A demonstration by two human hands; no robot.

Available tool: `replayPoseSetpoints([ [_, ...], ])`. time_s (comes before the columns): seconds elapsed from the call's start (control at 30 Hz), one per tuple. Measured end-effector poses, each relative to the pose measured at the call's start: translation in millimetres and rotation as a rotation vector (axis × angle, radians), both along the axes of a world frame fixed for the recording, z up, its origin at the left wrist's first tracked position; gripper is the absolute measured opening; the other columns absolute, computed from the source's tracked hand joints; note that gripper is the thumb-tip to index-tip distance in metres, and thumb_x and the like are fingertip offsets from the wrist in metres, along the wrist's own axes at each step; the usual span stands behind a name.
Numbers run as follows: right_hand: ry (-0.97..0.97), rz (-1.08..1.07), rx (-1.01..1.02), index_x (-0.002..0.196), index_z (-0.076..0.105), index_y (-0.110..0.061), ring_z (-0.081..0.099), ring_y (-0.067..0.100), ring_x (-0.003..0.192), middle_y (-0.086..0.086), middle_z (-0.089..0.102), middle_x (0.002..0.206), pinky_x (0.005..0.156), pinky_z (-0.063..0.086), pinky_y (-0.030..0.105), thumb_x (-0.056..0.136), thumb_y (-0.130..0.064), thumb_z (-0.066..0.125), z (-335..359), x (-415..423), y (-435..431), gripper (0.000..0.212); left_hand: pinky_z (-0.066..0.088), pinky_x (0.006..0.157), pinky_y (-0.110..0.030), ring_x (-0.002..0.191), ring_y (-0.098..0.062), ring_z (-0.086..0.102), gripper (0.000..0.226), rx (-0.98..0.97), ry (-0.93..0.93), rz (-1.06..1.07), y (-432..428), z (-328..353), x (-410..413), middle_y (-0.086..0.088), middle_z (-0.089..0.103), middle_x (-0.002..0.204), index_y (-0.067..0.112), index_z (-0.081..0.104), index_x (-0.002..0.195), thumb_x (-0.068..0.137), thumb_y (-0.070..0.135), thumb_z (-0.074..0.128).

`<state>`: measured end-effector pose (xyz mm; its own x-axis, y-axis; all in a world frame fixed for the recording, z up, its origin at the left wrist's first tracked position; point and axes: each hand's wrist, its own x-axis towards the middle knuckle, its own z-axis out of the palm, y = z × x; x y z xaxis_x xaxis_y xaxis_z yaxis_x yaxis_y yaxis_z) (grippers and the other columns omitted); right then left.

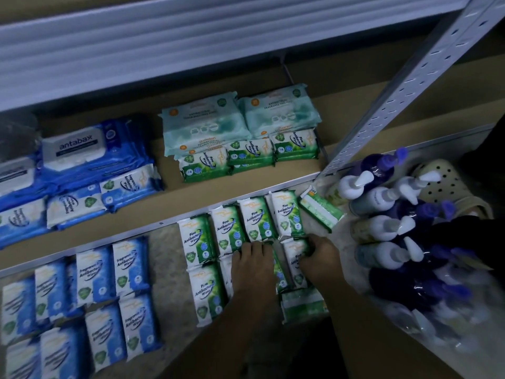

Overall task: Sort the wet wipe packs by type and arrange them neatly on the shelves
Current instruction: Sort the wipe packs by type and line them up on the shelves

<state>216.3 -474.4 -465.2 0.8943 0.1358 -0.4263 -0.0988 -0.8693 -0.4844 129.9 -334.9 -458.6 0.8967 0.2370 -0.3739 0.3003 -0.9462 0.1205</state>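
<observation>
Several green Pine Antibacterial wipe packs (pixel 232 228) lie in rows on the floor in front of the shelf. My left hand (pixel 252 265) lies flat on packs in the second row, fingers straight. My right hand (pixel 318 259) grips the top of a green pack (pixel 296 262) beside it. One green pack (pixel 321 212) lies askew at the right end of the row. Blue Fragrance Free wipe packs (pixel 127 269) sit in rows on the floor to the left. On the shelf board (pixel 169 187) stand more green packs (pixel 203 164), teal packs (pixel 202 124), and blue packs (pixel 84 203).
A large blue Antabax pack (pixel 90 151) rests at the shelf's left. A perforated metal upright (pixel 410 86) slants at the right. Several purple and white pump bottles (pixel 390 220) lie to the right, with a beige perforated clog (pixel 442 181) beyond them.
</observation>
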Motion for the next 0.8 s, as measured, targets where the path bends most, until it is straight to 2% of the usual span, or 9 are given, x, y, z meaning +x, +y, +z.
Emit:
replayPoseSetpoints([
  [0.07,-0.023,-0.147,0.033,0.090,0.074,-0.012,0.065,0.034,0.082,0.011,0.066,0.082,0.070,0.041,0.024,0.065,-0.002,0.065,4,4,-1,0.029,0.050,0.080,-0.044,0.100,-0.029,0.058,0.071,-0.034,-0.051,-0.016,-2,1,-3,-0.004,0.064,0.106,0.018,0.066,0.108,0.050,0.053,0.088],
  [0.13,-0.145,-0.271,0.045,0.083,0.070,-0.007,0.063,0.035,0.082,0.010,0.063,0.080,0.069,0.040,0.026,0.066,0.000,0.068,8,14,-3,0.019,0.048,0.081,-0.045,0.101,-0.030,0.055,0.063,-0.078,-0.127,-0.097,-7,0,-11,-0.004,0.063,0.106,0.018,0.066,0.108,0.059,0.055,0.081],
  [0.17,-0.230,-0.253,0.023,0.085,0.069,-0.004,0.061,0.038,0.086,0.014,0.061,0.086,0.070,0.040,0.029,0.065,0.000,0.070,8,20,-6,0.021,0.048,0.081,-0.045,0.100,-0.030,0.054,0.060,-0.094,-0.153,-0.151,-9,0,-16,-0.003,0.062,0.105,0.018,0.066,0.106,0.063,0.058,0.077],
  [0.23,-0.296,-0.148,-0.022,0.102,0.067,-0.003,0.055,0.041,0.099,0.020,0.059,0.106,0.081,0.043,0.038,0.065,-0.006,0.075,6,32,-12,0.038,0.048,0.079,-0.044,0.096,-0.029,0.055,0.058,-0.107,-0.181,-0.242,-15,-2,-24,-0.002,0.062,0.101,0.019,0.068,0.100,0.065,0.065,0.071],
  [0.33,-0.186,-0.022,-0.107,0.131,0.056,-0.014,0.050,0.044,0.114,0.016,0.053,0.128,0.095,0.046,0.047,0.072,-0.031,0.071,5,46,-20,0.064,0.045,0.079,-0.042,0.098,-0.029,0.054,0.051,-0.110,-0.190,-0.339,-24,-7,-32,0.000,0.064,0.104,0.021,0.069,0.101,0.070,0.061,0.066],
  [0.4,-0.114,-0.008,-0.148,0.136,0.049,-0.018,0.051,0.045,0.116,0.016,0.050,0.131,0.096,0.048,0.049,0.070,-0.043,0.062,5,51,-20,0.072,0.044,0.078,-0.041,0.099,-0.029,0.051,0.044,-0.071,-0.184,-0.374,-30,-11,-36,0.000,0.065,0.107,0.022,0.072,0.103,0.068,0.049,0.069],
  [0.5,-0.074,-0.021,-0.254,0.129,0.050,-0.018,0.049,0.046,0.116,0.019,0.048,0.128,0.096,0.046,0.050,0.068,-0.051,0.060,3,56,-17,0.070,0.043,0.077,-0.042,0.098,-0.032,0.052,0.053,-0.087,-0.116,-0.380,-36,-12,-36,-0.004,0.062,0.106,0.020,0.072,0.099,0.060,0.055,0.072],
  [0.63,-0.019,-0.043,-0.302,0.121,0.049,-0.016,0.045,0.045,0.118,0.017,0.040,0.129,0.100,0.045,0.050,0.069,-0.044,0.069,-3,58,-18,0.062,0.040,0.076,-0.041,0.092,-0.031,0.049,0.027,-0.039,-0.165,-0.367,-42,-13,-34,-0.004,0.061,0.098,0.019,0.070,0.088,0.072,0.037,0.057],
  [0.8,0.010,-0.022,-0.268,0.116,0.042,-0.012,0.051,0.043,0.113,0.018,0.047,0.123,0.092,0.048,0.046,0.073,-0.034,0.074,-8,60,-17,0.058,0.048,0.078,-0.047,0.096,-0.035,0.055,0.047,-0.086,-0.061,-0.407,-43,-14,-36,-0.009,0.058,0.107,0.016,0.070,0.096,0.060,0.047,0.064],
])
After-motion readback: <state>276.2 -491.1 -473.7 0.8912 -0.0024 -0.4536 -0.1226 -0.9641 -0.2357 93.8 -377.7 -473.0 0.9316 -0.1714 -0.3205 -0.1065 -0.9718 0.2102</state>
